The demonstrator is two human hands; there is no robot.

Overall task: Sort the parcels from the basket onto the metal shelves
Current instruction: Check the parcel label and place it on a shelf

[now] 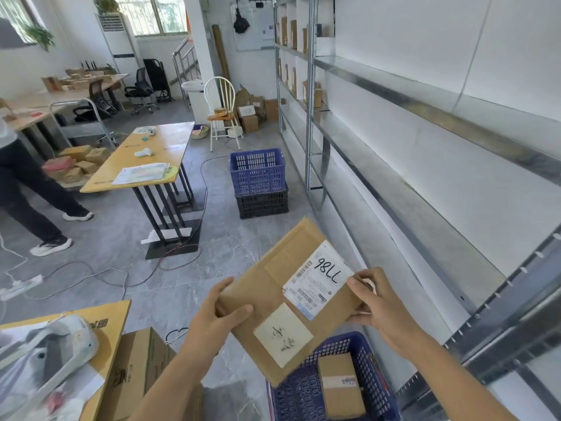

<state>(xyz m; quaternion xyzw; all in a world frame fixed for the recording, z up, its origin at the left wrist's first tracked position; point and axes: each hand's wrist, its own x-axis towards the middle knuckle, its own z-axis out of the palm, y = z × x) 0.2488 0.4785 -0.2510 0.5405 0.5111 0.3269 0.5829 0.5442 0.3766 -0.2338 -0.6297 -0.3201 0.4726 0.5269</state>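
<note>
I hold a flat brown cardboard parcel (273, 287) in both hands above the blue basket (373, 375). It carries a white shipping label with handwritten digits and a second pale sticker. My left hand (221, 314) grips its left edge, thumb on top. My right hand (376, 296) grips its right edge beside the label. One small brown parcel (340, 385) lies inside the basket below. The metal shelves (425, 189) run along the wall to my right, their near levels bare; further back, several parcels (293, 34) stand upright on them.
A blue crate stacked on a black crate (258, 177) stands on the floor ahead by the shelf. A wooden table (145, 159) is at the centre left, with cables on the floor. A person's legs (27, 189) are at the far left. A cardboard box (136, 369) sits beside me.
</note>
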